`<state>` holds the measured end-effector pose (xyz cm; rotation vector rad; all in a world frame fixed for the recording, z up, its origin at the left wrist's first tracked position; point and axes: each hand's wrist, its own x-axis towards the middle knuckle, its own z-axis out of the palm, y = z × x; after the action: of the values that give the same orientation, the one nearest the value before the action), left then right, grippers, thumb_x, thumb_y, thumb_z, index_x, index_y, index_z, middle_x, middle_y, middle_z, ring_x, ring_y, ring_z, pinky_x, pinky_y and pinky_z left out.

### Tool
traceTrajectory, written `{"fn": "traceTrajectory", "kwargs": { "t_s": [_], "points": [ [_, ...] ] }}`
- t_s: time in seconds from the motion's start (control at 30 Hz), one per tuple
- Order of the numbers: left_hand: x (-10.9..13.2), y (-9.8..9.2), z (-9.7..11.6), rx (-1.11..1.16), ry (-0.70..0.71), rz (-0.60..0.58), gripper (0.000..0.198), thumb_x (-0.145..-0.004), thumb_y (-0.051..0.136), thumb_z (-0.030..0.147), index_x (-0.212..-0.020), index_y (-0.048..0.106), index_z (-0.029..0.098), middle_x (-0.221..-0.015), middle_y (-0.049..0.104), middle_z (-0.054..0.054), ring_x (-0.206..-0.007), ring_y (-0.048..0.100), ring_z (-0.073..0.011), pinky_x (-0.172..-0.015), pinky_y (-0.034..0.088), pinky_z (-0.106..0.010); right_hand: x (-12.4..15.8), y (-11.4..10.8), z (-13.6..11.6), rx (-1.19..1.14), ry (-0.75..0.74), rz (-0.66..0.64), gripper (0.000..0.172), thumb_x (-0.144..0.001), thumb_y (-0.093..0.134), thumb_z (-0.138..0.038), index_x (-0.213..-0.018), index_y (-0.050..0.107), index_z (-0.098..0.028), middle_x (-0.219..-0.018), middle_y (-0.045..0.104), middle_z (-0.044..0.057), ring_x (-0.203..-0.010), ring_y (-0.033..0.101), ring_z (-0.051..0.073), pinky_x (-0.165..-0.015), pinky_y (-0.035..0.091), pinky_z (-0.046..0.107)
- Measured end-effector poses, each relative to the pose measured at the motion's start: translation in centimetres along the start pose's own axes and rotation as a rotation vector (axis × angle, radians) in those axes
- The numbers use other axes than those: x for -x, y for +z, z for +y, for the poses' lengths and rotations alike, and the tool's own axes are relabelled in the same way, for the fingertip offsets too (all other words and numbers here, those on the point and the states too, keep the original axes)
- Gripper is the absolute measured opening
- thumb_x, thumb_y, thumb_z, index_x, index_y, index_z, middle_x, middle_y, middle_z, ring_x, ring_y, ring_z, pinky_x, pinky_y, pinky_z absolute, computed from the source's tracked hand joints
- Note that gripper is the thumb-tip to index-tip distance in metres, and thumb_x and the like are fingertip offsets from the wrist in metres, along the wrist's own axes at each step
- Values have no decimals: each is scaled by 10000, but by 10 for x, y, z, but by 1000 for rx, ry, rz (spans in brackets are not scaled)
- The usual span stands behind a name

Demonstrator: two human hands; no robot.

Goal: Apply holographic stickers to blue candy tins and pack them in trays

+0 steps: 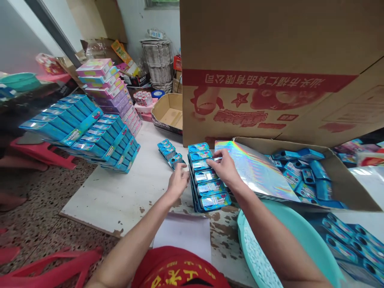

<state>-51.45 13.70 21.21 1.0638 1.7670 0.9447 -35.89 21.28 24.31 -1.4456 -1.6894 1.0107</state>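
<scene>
Over the right edge of a tray of blue candy boxes [211, 188] on the table, my right hand [223, 166] has its thumb and fingers closed on one of the upper boxes. The boxes stand in a row with shiny clear windows on top. To the left of this tray is my left hand [179, 181], its fingers loosely bent and apart. Its fingertips are close to a short group of loose blue candy boxes [167, 150]; whether they touch is unclear.
Filled blue trays [105, 148] are stacked at left, before pink and purple boxes [108, 86]. A large carton [270, 60] rises behind. An open carton [354, 188] holds loose blue boxes and a shiny sheet [255, 168]. A turquoise basin [303, 236] of white pieces sits right.
</scene>
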Motion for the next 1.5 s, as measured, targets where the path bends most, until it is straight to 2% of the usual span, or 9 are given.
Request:
{"fn": "traceTrajectory", "kwargs": {
  "t_s": [0.1, 0.2, 0.3, 0.53, 0.67, 0.83, 1.1, 1.37, 1.5],
  "points": [
    [16, 11, -16, -235, 379, 150, 480, -868, 355, 215, -1347, 350, 196, -1340, 483, -128, -1221, 465, -233, -942, 441, -392, -2, 0, 0, 55, -14, -23, 370, -611, 661, -436, -835, 467, -214, -763, 550, -28, -647, 512, 150, -610, 403, 294],
    [29, 14, -37, -551, 530, 109, 556, -860, 341, 133, -1410, 305, 205, -1524, 231, -94, -1386, 218, -264, -1075, 280, -448, -7, -6, 0, 50, -34, 11, 307, -608, 670, -379, -790, 493, -206, -741, 562, -24, -674, 527, 153, -635, 424, 304],
    [34, 7, -68, -793, 345, 84, 450, -901, 306, 160, -1331, 437, 192, -1460, 354, -118, -1314, 334, -277, -1021, 326, -436, 4, -19, 5, -179, 24, 65, 298, -635, 663, -376, -826, 518, -198, -817, 592, -6, -694, 556, 149, -631, 465, 310],
    [45, 4, -131, -1045, -60, -559, 280, -849, 491, 325, -1069, 628, 217, -1127, 618, -125, -1117, 512, -306, -906, 383, -466, 139, -27, 50, -224, 166, 584, 322, -709, 684, -395, -923, 554, -193, -864, 589, 9, -773, 574, 146, -732, 477, 309],
    [53, 14, -138, -1054, -81, -583, 580, -652, 703, 253, -1209, 543, 227, -1300, 515, -150, -1205, 441, -338, -978, 305, -527, 211, 0, 85, -104, 256, 241, 273, -754, 630, -427, -869, 574, -186, -773, 606, 19, -687, 577, 159, -636, 480, 286],
    [54, 15, -139, -1021, -91, -598, 267, -826, 515, 293, -1037, 648, 198, -1089, 657, -137, -1096, 553, -292, -925, 369, -433, 216, 51, 114, 73, 72, -243, 189, -831, 513, -317, -912, 613, -179, -845, 641, 66, -697, 610, 179, -681, 515, 318],
    [53, 7, -142, -891, -66, -539, 288, -867, 435, 323, -973, 683, 221, -997, 709, -77, -987, 625, -241, -841, 407, -330, 184, 114, 123, 592, -196, -496, 431, -804, 575, -162, -1233, 536, -173, -1222, 562, 163, -1118, 538, 289, -939, 462, 420],
    [50, 12, -154, -806, -116, -481, 274, -836, 448, 293, -908, 697, 203, -949, 716, -100, -960, 627, -266, -871, 379, -388, 195, 104, 127, 648, -280, -561, 236, -829, 548, -154, -1049, 625, -195, -1230, 576, 138, -1108, 542, 275, -927, 452, 404],
    [49, 15, -154, -771, -120, -455, 252, -828, 458, 265, -876, 695, 193, -920, 715, -102, -954, 627, -271, -887, 367, -407, 190, 98, 110, 675, -224, -559, 95, -852, 534, -184, -862, 628, -182, -951, 667, 117, -920, 609, 256, -788, 470, 356]
  ]
}}
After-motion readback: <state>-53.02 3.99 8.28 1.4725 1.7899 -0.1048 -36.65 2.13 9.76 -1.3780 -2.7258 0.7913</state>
